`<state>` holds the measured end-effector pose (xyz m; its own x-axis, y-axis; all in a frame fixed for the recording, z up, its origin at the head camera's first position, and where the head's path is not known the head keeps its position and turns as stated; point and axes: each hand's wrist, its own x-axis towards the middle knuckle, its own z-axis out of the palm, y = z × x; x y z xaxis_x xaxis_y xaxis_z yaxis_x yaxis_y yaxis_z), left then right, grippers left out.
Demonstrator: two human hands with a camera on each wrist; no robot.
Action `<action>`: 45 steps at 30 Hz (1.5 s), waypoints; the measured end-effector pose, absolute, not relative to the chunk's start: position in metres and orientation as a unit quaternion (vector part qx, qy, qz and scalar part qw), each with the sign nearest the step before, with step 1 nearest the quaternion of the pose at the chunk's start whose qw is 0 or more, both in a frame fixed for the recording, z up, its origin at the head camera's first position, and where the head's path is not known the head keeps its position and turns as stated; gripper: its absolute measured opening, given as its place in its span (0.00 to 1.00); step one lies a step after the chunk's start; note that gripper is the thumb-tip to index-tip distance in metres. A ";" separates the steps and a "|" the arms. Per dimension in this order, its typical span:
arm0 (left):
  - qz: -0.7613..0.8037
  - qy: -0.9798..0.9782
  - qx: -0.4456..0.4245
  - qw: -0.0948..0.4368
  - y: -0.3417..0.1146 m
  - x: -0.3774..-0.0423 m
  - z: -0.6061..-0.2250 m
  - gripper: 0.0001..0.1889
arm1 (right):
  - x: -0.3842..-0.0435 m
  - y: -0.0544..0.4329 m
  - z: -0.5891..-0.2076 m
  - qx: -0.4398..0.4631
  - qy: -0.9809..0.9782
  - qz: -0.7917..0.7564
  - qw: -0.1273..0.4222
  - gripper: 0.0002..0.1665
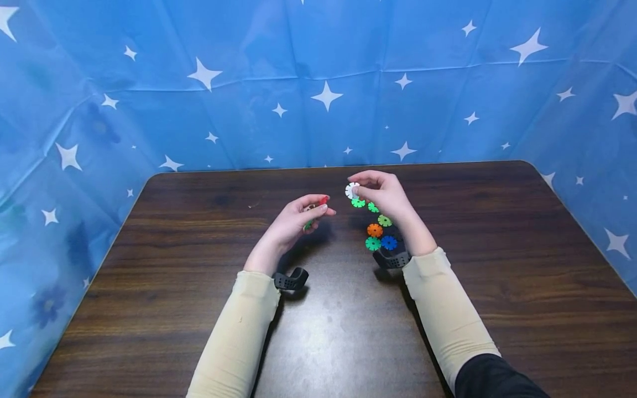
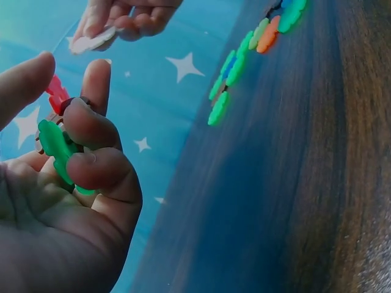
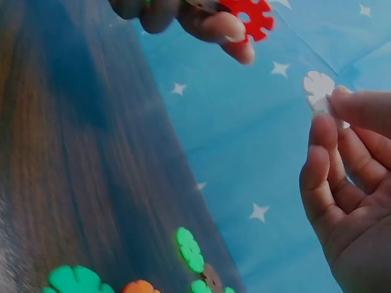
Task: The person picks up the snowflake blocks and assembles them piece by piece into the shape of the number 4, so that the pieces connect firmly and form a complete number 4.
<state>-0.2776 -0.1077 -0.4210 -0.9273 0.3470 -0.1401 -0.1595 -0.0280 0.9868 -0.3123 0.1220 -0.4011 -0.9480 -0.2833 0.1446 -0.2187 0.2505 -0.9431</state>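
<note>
My right hand (image 1: 387, 196) pinches a white notched plastic disc (image 3: 318, 87) between thumb and fingers, above the table's far part. To its left, my left hand (image 1: 291, 224) holds several similar discs. A red disc (image 3: 259, 19) sticks out at its thumb and fingertip, while a green disc (image 2: 56, 146) lies under the curled fingers. A brown piece (image 2: 76, 105) shows partly between them; the fingers hide the rest. The white and red discs are apart. Below the right hand, more notched discs lie on the table, among them orange (image 1: 375, 230), blue (image 1: 389, 242) and green (image 1: 372, 244).
The dark wooden table (image 1: 164, 265) ends at a blue star-patterned curtain (image 1: 298, 83) behind and at the sides. Bright green discs (image 2: 219, 108) lie toward the far edge, next to a brown one. Each wrist wears a black band (image 1: 291, 279).
</note>
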 end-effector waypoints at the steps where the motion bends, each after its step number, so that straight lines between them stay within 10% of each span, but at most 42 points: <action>1: 0.711 0.677 0.072 0.176 -0.107 -0.277 -0.420 0.18 | -0.311 0.120 -0.400 -0.154 0.783 -0.602 0.024 0.16; 45: 0.639 0.748 0.117 0.138 -0.106 -0.271 -0.411 0.17 | -0.299 0.093 -0.403 -0.210 0.755 -0.622 0.018 0.12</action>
